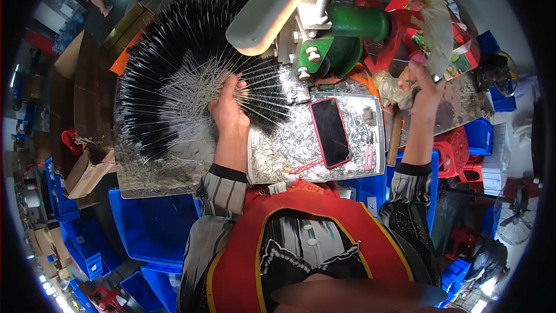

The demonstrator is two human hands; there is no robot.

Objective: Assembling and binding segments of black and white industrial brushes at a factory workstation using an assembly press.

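Note:
A wide round spread of thin brushes with black bristles (168, 35) and bare wire stems lies at the left of the bench. My left hand (230, 111) reaches into its near right side, fingers curled around wire stems that fan out toward the machine. How many stems it grips is hard to make out. To the right, my right hand (425, 90) is closed on the wrapped rim of a red handwheel (399, 20). The wheel joins a green hand press (359, 21), whose metal jaw (298, 94) sits just right of the stems. A white lamp (272, 8) hangs over them.
A phone with a pink edge (331, 133) rests in a shallow tray (375, 169) strewn with metal clippings, near a pink-handled tool (369, 156). Cardboard boxes (87, 90) stand left. Blue bins (150, 220) are below the bench, red stools (452, 150) at right.

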